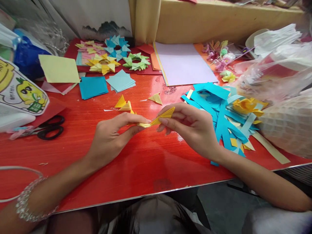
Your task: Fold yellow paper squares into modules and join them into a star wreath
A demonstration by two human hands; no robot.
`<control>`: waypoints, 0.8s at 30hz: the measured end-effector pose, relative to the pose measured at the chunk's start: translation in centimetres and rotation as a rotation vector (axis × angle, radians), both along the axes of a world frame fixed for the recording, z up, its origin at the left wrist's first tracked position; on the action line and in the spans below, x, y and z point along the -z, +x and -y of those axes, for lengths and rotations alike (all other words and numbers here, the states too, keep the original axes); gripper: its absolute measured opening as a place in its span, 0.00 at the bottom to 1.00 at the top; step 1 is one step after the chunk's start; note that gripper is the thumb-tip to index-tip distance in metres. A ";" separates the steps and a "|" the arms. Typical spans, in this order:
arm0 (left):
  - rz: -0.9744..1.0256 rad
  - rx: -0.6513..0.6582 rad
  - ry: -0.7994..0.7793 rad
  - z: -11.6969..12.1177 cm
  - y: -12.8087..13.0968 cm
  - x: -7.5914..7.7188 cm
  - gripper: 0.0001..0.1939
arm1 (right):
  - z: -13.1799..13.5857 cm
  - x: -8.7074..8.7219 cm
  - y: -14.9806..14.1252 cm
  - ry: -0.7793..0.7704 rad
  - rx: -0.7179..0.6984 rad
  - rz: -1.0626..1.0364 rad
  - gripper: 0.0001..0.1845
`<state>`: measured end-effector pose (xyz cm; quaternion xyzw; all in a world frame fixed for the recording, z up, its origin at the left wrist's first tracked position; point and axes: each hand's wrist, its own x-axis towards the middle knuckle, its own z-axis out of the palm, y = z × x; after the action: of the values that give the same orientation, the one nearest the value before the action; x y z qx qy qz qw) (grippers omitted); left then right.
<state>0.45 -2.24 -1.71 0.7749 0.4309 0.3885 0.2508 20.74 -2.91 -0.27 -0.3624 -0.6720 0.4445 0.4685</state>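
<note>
My left hand [113, 133] pinches a chain of folded yellow paper pieces [144, 124] between thumb and forefinger. More pieces of it, deep yellow and pale yellow, stick out behind the fingers as a folded paper tail [124, 106]. Between the thumb and fingers of my right hand [193, 128] is a deep yellow folded paper piece [168, 112]. Its lower end meets the pale pieces at my left fingertips; whether it is slotted into them I cannot tell. Just beyond my hands, a loose pale yellow folded piece [156, 98] lies on the red table [146, 169].
Paper strips [223, 113] lie right, beside a plastic bag [285, 120]. Behind are square paper stacks [94, 87], folded paper rings [136, 61] and lilac sheets [182, 63]. Black-handled scissors [50, 130] rest left, near a cartoon-printed package [26, 91].
</note>
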 end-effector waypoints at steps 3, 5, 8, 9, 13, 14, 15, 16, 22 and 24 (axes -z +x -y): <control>-0.021 0.029 0.070 0.0 0.0 0.0 0.07 | 0.0 0.1 0.0 0.004 0.001 0.010 0.02; -0.032 0.042 0.112 -0.1 0.0 0.0 0.06 | 0.1 0.3 0.0 0.066 0.008 0.037 0.02; -0.052 0.045 0.139 -0.1 0.0 0.1 0.05 | 0.2 0.5 0.0 0.172 0.035 0.101 0.04; -0.057 0.045 0.138 -0.1 0.0 0.1 0.05 | 0.3 0.5 0.0 0.193 0.047 0.123 0.05; -0.073 0.051 0.143 -0.1 0.0 0.1 0.04 | 0.6 0.5 -0.1 0.236 0.102 0.184 0.05; -0.078 0.054 0.148 -0.1 0.0 0.1 0.04 | 0.7 0.5 -0.1 0.246 0.115 0.195 0.05; -0.089 0.052 0.143 -0.1 0.0 0.0 0.04 | 0.8 0.5 -0.1 0.255 0.122 0.207 0.05; -0.103 0.047 0.127 0.0 0.0 -0.1 0.04 | 0.9 0.5 -0.1 0.262 0.126 0.221 0.05; -0.161 -0.008 -0.030 0.4 0.2 -0.3 0.07 | 0.9 1.0 -0.2 0.203 0.101 0.231 0.05; -0.131 -0.021 -0.064 0.5 0.3 -0.3 0.08 | 0.6 1.0 -0.2 0.179 0.105 0.272 0.04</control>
<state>0.72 -2.71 -1.39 0.7857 0.4668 0.3256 0.2423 20.53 -3.53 -1.23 -0.4106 -0.7463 0.3049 0.4261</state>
